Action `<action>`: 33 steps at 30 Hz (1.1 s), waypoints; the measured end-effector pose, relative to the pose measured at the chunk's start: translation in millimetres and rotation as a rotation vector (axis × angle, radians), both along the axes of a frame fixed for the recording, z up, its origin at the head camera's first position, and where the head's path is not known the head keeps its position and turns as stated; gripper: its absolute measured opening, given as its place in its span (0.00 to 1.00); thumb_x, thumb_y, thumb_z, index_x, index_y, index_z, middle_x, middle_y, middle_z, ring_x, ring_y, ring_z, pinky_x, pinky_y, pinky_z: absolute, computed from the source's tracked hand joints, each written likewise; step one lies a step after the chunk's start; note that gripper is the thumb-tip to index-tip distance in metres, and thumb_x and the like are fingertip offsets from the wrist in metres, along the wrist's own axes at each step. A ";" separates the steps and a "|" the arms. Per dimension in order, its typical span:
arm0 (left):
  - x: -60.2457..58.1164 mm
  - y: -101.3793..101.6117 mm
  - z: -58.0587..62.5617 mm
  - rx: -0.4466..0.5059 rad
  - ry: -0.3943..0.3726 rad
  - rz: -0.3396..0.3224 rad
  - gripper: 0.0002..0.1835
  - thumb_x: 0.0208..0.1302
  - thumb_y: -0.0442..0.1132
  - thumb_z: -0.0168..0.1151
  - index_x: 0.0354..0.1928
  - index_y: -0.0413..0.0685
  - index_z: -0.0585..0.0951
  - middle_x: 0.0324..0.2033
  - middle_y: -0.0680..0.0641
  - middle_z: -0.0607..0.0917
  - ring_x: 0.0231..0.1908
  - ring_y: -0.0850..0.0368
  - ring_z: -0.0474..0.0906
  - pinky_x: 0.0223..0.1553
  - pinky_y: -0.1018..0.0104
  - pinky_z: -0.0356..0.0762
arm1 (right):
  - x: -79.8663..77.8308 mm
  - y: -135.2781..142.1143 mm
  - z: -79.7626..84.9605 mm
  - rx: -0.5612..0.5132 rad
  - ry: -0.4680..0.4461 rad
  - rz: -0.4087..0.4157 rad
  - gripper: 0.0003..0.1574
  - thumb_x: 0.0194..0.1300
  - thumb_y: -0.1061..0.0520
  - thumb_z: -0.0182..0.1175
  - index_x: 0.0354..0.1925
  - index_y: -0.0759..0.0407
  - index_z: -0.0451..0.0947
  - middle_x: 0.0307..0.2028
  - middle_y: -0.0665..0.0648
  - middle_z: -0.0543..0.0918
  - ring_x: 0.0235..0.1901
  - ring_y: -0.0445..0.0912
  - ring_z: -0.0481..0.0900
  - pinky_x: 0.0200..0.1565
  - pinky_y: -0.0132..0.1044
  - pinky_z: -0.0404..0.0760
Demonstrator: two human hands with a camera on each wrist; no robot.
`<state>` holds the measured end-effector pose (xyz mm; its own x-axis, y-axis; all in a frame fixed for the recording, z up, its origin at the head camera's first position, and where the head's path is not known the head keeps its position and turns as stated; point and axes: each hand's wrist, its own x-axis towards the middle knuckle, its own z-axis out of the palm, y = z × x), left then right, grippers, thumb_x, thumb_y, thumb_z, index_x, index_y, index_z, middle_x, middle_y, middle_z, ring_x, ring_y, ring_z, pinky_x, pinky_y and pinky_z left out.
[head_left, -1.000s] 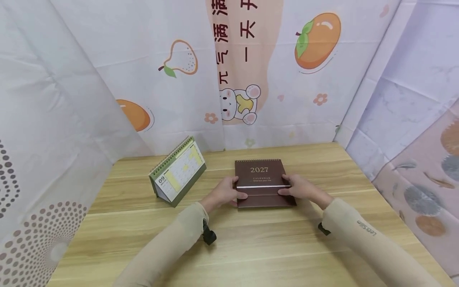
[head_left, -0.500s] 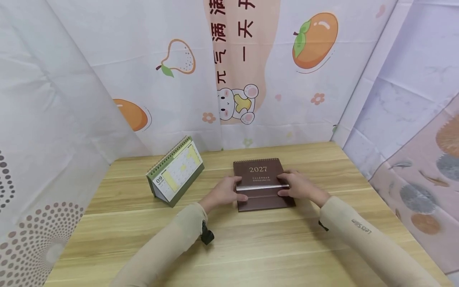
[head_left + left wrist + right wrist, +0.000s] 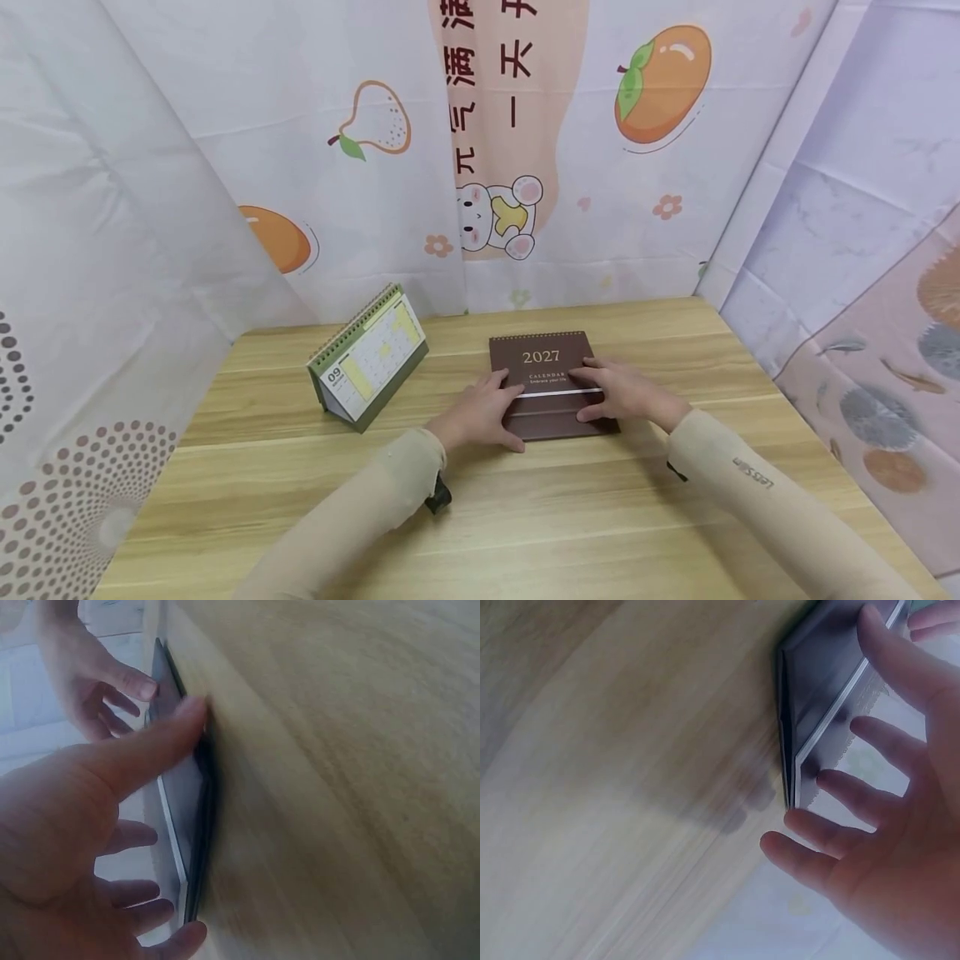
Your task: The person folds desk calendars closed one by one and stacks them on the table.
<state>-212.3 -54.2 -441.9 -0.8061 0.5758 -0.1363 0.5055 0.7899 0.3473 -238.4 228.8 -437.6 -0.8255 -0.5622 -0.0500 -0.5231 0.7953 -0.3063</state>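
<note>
**Calendar (image 3: 551,385) for 2027 lies low on the desk (image 3: 562,517)**

Only the head view reads the gold "2027" on the brown cover and takes in the green-edged tent calendar (image 3: 375,357), turned to 09, standing apart on the left. From above, the left hand (image 3: 480,410) and right hand (image 3: 628,390) overlap the brown calendar's two sides, fingers spread. The wrist views add its profile: thin dark boards, slightly bowed, with a white page edge (image 3: 172,832). They also show the fingers fanned apart, pinching nothing; whether any fingertip touches the cover, I cannot tell. The right wrist view alone reveals a soft finger shadow (image 3: 739,814) on the wood.
</note>
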 end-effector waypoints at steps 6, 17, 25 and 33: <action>-4.1 -0.4 -0.9 -0.027 0.003 -0.008 0.50 0.52 0.61 0.78 0.72 0.44 0.71 0.73 0.36 0.63 0.72 0.37 0.59 0.68 0.40 0.62 | -1.0 -1.2 1.0 0.018 -0.007 0.026 0.43 0.59 0.44 0.75 0.64 0.66 0.76 0.65 0.80 0.68 0.63 0.73 0.70 0.62 0.65 0.70; -5.3 -1.4 6.2 -0.101 -0.021 -0.036 0.45 0.56 0.61 0.75 0.72 0.48 0.72 0.73 0.40 0.66 0.72 0.41 0.59 0.69 0.44 0.62 | -0.7 -8.8 7.8 0.069 0.003 0.076 0.30 0.62 0.56 0.73 0.58 0.69 0.80 0.62 0.76 0.74 0.62 0.70 0.72 0.62 0.62 0.71; -7.0 -1.2 6.5 -0.132 -0.002 -0.054 0.45 0.57 0.60 0.75 0.72 0.47 0.72 0.73 0.39 0.66 0.72 0.41 0.61 0.68 0.45 0.64 | -0.9 -13.7 10.6 0.081 0.000 0.066 0.30 0.60 0.57 0.74 0.57 0.70 0.81 0.61 0.75 0.76 0.63 0.70 0.71 0.63 0.61 0.70; -6.8 -0.5 5.6 -0.146 0.007 -0.077 0.45 0.58 0.60 0.74 0.72 0.46 0.71 0.73 0.38 0.66 0.72 0.41 0.60 0.70 0.50 0.63 | 0.3 -14.8 14.9 0.109 -0.027 0.049 0.30 0.58 0.56 0.75 0.56 0.68 0.82 0.60 0.73 0.78 0.64 0.70 0.71 0.64 0.61 0.70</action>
<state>-219.1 -54.7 -436.4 -0.7617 0.6102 -0.2177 0.5683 0.7907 0.2277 -238.1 214.0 -422.8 -0.7950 -0.5916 -0.1345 -0.5547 0.7985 -0.2338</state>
